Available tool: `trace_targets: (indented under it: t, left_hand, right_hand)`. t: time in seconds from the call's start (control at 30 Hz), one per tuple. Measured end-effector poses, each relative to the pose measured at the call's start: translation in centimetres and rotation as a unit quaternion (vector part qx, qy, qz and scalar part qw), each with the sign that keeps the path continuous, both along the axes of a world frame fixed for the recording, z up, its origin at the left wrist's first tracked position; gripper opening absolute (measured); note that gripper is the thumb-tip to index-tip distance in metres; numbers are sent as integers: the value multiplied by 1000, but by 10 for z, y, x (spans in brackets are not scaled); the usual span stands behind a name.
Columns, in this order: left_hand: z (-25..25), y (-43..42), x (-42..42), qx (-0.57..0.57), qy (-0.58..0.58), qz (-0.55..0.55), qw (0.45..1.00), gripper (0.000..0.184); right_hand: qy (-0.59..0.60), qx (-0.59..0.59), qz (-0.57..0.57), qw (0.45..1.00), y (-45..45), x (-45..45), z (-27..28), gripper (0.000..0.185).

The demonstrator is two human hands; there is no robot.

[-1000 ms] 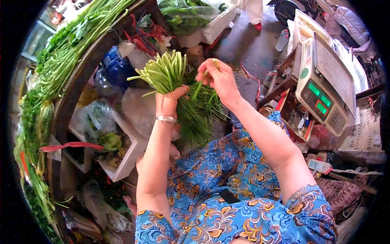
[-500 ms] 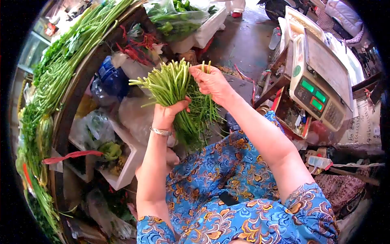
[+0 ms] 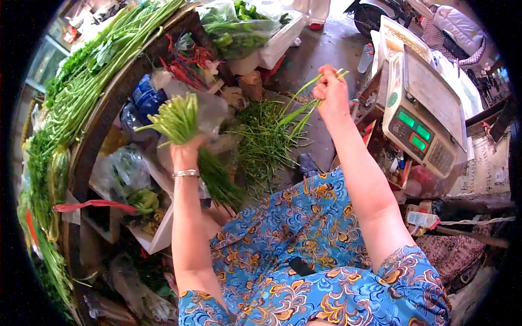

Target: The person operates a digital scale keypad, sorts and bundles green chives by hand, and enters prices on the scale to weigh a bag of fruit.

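My left hand (image 3: 188, 151) is wrapped round a thick bunch of green vegetable stalks (image 3: 178, 118), pale cut ends up and darker leaves hanging below the fist. A bracelet circles that wrist. Out to the right and higher, my right hand (image 3: 333, 96) pinches a few thin green stalks (image 3: 298, 117) that droop toward the left. Between and below the hands, loose green trimmings (image 3: 266, 141) lie scattered on the floor. The two hands are well apart.
A digital scale (image 3: 421, 119) with lit green displays stands at right. Long green stalks (image 3: 103, 76) line the curved counter at left. Bagged green peppers (image 3: 239, 35) sit at the back. A white foam box (image 3: 155, 233) and a blue bottle (image 3: 147, 95) are below the counter.
My left hand has moved left and slightly down with the bunch. My right hand has drawn away to the right and up, carrying a few thin stalks; the trimmings on the floor now show.
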State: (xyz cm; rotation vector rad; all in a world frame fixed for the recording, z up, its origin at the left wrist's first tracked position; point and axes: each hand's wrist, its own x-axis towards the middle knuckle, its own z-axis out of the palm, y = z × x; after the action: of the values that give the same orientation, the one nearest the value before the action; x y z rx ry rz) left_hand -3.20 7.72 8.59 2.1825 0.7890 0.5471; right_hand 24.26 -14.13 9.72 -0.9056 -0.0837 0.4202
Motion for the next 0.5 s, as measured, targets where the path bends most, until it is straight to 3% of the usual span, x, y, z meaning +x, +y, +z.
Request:
trace_targets:
  t: [0.03,0.07,0.1,0.17,0.2,0.23,0.3,0.43,0.5]
  left_hand:
    - [-4,13,-10,124,24,-55,990,29]
    - [-12,22,-12,-33,-67,-1,997,22]
    - [-7,18,-9,-31,-67,1,997,22]
    - [13,-4,2,-349,-208,41,913,19]
    - [22,-15,8,-334,-167,53,926,26]
    - [20,-21,9,-390,-207,7,897,32]
    - [24,-33,16,-363,-174,-31,915,40]
    - [15,-38,31,-380,-183,-102,901,49]
    - [14,-42,34,-400,-172,-127,891,57]
  right_hand:
    - [-5,15,-29,999,-6,5,-1,17]
    - [-16,24,-13,999,-10,8,-4,18]
    - [-17,25,-11,999,-6,5,-3,18]
    - [-86,-103,-49,990,14,-10,-2,17]
    - [-136,-101,-8,986,21,-19,-4,14]
    - [-131,-98,-3,987,27,-29,-3,14]
    - [-151,-125,121,973,36,-46,-2,11]
    - [-207,-157,203,944,51,-69,6,21]
    - [-107,-80,291,947,50,-85,21,26]
